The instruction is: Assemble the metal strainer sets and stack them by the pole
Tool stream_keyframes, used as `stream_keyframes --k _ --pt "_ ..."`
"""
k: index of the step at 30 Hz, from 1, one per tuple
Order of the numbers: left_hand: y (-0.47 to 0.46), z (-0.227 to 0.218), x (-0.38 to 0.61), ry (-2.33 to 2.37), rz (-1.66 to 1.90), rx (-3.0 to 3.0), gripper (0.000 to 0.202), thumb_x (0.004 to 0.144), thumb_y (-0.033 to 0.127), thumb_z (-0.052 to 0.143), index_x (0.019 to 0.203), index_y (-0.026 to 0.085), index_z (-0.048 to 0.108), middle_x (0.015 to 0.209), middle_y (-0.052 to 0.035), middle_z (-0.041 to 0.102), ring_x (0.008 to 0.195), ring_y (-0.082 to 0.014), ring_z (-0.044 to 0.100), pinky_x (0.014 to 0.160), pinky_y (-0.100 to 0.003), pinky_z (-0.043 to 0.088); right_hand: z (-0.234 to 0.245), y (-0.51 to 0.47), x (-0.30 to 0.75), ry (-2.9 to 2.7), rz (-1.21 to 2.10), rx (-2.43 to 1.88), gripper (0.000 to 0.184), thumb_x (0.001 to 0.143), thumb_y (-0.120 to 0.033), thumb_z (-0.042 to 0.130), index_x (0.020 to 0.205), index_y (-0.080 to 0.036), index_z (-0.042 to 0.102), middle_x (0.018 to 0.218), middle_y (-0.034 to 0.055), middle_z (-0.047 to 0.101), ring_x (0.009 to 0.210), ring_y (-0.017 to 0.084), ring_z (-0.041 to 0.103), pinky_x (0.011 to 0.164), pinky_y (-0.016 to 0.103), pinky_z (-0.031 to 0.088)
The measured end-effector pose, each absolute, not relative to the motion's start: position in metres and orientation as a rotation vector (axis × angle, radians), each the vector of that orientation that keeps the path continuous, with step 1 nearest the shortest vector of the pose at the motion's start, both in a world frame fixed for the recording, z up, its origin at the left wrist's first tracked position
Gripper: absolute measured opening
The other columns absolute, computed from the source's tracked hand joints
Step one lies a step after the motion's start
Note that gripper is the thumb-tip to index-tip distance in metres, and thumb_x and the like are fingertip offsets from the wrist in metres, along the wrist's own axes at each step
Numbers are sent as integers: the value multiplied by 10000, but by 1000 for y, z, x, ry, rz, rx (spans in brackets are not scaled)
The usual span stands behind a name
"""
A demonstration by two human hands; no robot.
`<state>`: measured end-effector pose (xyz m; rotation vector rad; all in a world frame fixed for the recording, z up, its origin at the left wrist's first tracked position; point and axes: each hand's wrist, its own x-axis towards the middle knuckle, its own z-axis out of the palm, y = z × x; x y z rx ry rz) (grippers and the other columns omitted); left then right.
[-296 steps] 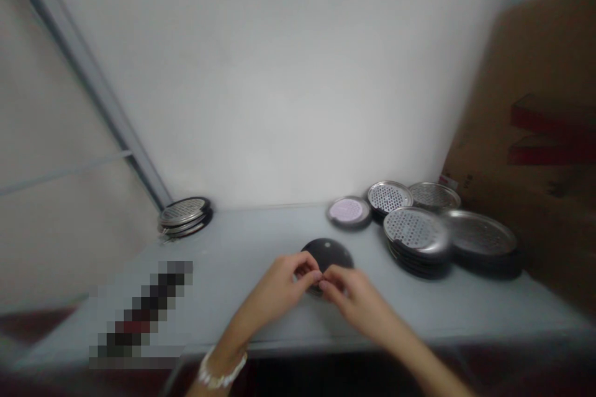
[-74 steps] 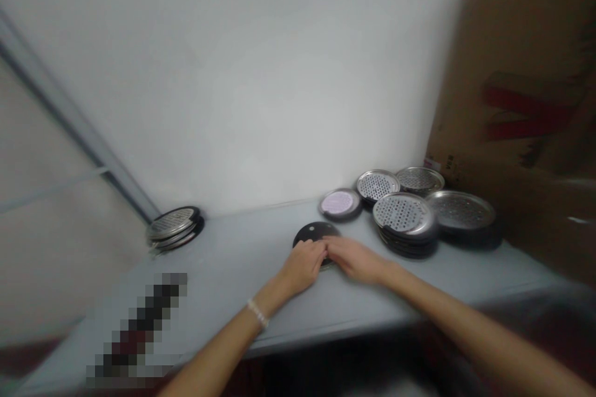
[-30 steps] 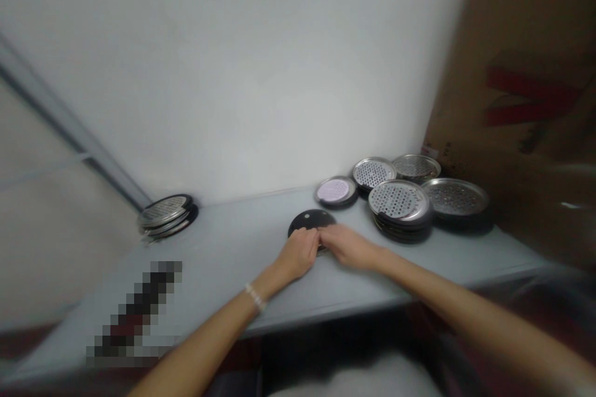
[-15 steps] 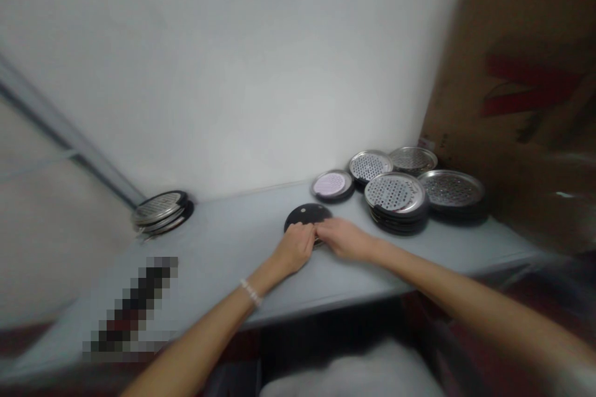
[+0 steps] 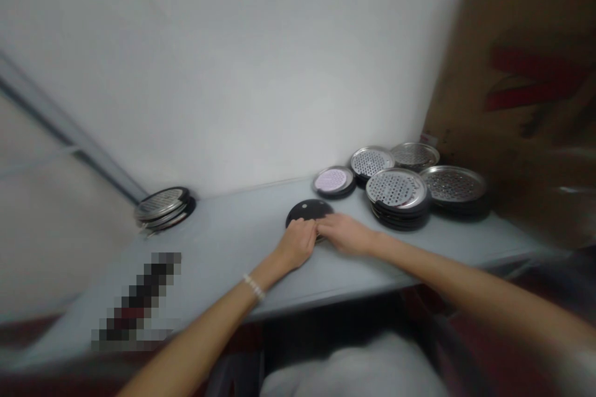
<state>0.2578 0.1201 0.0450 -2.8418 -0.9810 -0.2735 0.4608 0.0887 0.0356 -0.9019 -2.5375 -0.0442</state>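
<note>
The round black disc lies flat on the grey table, just ahead of my fingers; being round, it shows no long axis; my left hand and right hand are about equally near, curled together at its near edge; I cannot tell if they grip it; perforated steel trays stand stacked just beyond it, to the right.

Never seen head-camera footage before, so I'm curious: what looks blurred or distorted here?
In the head view, the cardboard box at right is blurred, the table looks tilted and stretched, and a pixelated patch covers something on the table.
</note>
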Motion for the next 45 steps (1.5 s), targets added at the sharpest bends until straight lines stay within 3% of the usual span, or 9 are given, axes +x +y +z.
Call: stream_keyframes --k 12,32,45 --pt "115 46 259 -981 -216 -2804 316 1046 182 326 979 141 632 933 -128 693 872 -279 604 805 -418 439 35 88 462 -2522 -13 -879 337 825 10 590 1098 -188 583 1172 126 701 1082 269 648 972 400 467" --pt "113 46 260 -1024 -199 -2761 271 1019 184 381 982 129 644 925 -141 706 879 -283 639 815 -412 468 40 91 460 -2587 -31 -868 286 802 7 595 1012 -188 600 1011 94 703 960 248 640 884 356 472" --pt "113 45 262 -1094 -201 -2749 270 1017 205 387 992 137 648 940 -142 717 897 -284 656 819 -413 472 38 93 462 -2608 -22 -857 320 797 11 616 1062 -169 600 1073 116 703 1021 258 641 918 370 480"
